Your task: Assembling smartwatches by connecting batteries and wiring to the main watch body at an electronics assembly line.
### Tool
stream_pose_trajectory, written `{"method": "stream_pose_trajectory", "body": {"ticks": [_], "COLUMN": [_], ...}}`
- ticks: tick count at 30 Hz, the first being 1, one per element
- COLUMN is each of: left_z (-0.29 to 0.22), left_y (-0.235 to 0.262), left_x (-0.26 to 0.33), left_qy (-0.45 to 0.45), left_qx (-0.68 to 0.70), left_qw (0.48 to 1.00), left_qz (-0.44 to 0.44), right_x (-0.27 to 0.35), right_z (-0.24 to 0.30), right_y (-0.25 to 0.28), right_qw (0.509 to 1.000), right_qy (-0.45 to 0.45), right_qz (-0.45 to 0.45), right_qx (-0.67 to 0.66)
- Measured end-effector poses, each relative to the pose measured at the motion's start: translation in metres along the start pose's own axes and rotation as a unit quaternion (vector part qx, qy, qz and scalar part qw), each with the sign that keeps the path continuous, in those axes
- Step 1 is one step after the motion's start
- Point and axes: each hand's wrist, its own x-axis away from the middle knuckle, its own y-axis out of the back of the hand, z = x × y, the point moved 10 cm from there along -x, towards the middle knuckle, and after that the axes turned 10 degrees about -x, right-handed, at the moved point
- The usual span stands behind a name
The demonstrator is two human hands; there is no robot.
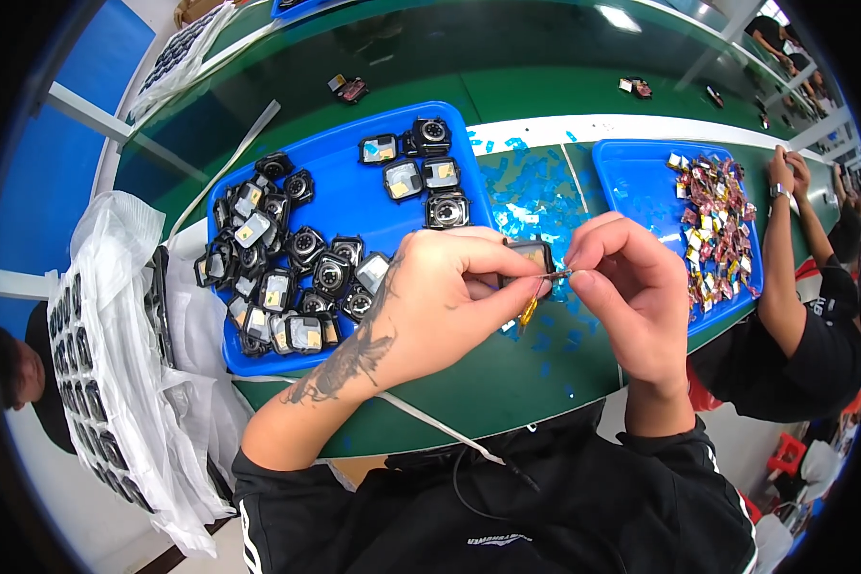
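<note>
My left hand (pixel 440 297) pinches a small circuit board with a yellow flex strip (pixel 529 311) hanging below the fingertips. The fingertips of my right hand (pixel 636 287) close on the far end of the same small part. Just behind my fingers a dark square watch case (pixel 535 253) shows in part, the rest hidden by my left hand. Around it, many bits of blue film (pixel 521 191) lie scattered over the green bench top (pixel 430 407). To the left, a blue tray (pixel 354 143) holds several square watch cases (pixel 330 275), some heaped and some set apart.
On the right, another blue tray (pixel 631 172) carries a pile of small boards with yellow flex strips (pixel 717 225). White-wrapped stacked trays of parts (pixel 105 364) stand at the left. A co-worker's arms (pixel 784 220) rest near the right tray. A pale cord (pixel 440 426) crosses the bench's near edge.
</note>
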Motion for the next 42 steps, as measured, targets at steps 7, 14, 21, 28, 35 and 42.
{"method": "stream_pose_trajectory", "body": {"ticks": [7, 14, 21, 28, 35, 42], "left_z": [0.002, 0.0, 0.0, -0.008, 0.008, -0.031], "left_y": [-0.005, -0.003, -0.005, -0.002, -0.002, 0.062], "left_x": [0.001, 0.002, 0.001, 0.006, 0.005, 0.009], "left_qy": [0.017, -0.023, -0.034, -0.104, -0.078, -0.12], "left_qx": [0.084, 0.116, 0.099, 0.0, 0.094, -0.492], "left_qw": [0.996, 0.993, 0.993, 0.99, 0.99, 0.853], "left_qz": [0.012, -0.024, -0.045, -0.094, -0.07, -0.123], "right_x": [0.001, 0.001, 0.004, 0.001, -0.003, -0.098], "right_z": [-0.005, -0.011, -0.01, -0.006, -0.009, -0.005], "right_y": [0.002, 0.009, 0.012, 0.01, -0.009, 0.024], "right_qw": [0.998, 0.993, 0.992, 0.986, 0.976, 0.96], "right_qy": [-0.002, 0.014, 0.014, 0.052, 0.049, 0.039], "right_qz": [-0.046, -0.115, -0.106, -0.095, -0.085, 0.037], "right_qx": [0.043, -0.002, 0.071, 0.13, 0.196, 0.275]}}
